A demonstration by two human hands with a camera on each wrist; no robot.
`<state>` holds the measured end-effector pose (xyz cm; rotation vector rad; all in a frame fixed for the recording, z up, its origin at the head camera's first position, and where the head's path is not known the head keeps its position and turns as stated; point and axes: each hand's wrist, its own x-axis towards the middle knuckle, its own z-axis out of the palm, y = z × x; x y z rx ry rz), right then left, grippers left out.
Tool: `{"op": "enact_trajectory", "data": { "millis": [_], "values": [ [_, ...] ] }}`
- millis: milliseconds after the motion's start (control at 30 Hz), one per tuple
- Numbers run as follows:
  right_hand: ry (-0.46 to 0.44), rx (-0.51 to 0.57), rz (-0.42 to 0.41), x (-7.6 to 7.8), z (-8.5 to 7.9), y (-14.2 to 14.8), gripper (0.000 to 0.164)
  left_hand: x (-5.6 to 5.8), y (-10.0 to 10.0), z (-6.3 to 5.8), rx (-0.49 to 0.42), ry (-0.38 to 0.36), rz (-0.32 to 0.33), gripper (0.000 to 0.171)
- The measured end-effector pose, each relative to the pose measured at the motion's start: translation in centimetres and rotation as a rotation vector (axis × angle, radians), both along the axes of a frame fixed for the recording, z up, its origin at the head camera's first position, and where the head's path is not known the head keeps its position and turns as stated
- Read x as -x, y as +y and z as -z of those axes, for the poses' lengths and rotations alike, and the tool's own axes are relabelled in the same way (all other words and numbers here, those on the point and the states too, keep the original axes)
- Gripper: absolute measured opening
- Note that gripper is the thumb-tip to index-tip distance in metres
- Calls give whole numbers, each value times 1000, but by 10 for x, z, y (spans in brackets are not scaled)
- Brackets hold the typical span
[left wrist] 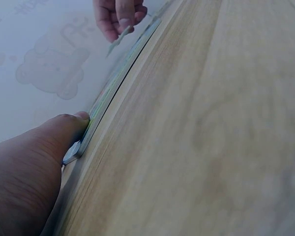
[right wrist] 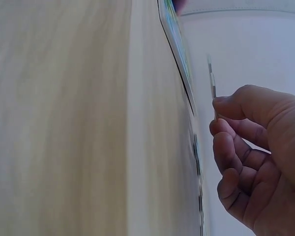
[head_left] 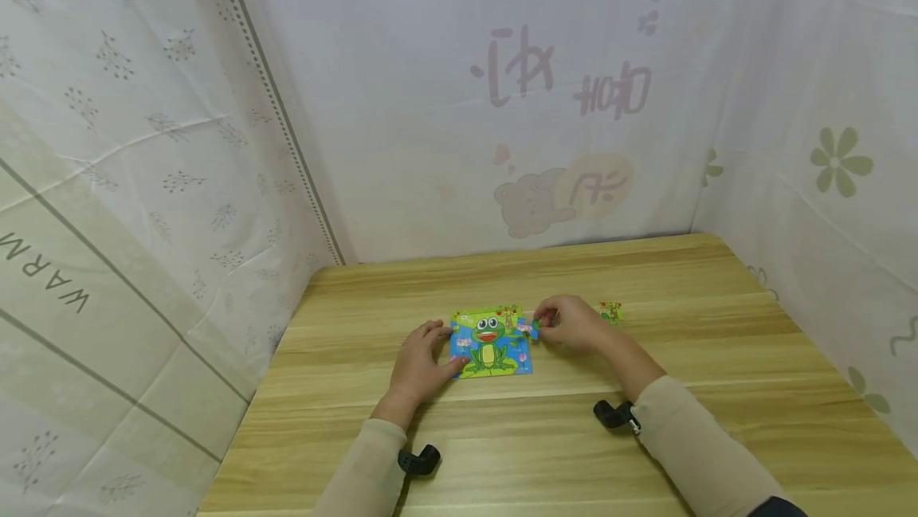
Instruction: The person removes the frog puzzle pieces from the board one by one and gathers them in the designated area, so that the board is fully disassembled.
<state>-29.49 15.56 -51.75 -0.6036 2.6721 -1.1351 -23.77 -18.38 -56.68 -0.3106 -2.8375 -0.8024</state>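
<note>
A frog jigsaw puzzle [head_left: 489, 351] lies on the wooden table, its frog picture mostly assembled. My left hand [head_left: 419, 366] holds its left side, thumb over the lower left part and fingertips at the left edge. In the left wrist view, the thumb [left wrist: 69, 129] presses on the edge of the puzzle board [left wrist: 110, 91]. Between thumb and fingers my right hand [head_left: 574, 324] pinches a small puzzle piece [head_left: 527, 329] near the board's right edge. In the right wrist view, that thin piece [right wrist: 212, 83] stands on edge, raised apart from the board [right wrist: 177, 44].
Loose puzzle pieces [head_left: 612, 311] lie on the table [head_left: 502, 445] beyond the right wrist, partly hidden by it. Printed curtains [head_left: 430, 103] stand behind the table and along its sides. A black wrist camera [head_left: 419, 461] sits on each sleeve.
</note>
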Motion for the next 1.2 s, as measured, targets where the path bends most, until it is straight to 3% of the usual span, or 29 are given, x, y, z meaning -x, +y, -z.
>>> {"op": "enact_trajectory", "data": {
  "millis": [600, 1200],
  "values": [
    [-36, -11, -8, -2, 1, 36, 15, -1, 0, -3, -6, 22, 13, 67],
    [-48, -2, -27, -4, 7, 44, 14, 0, 0, 0, 4, 3, 3, 66]
  ]
}}
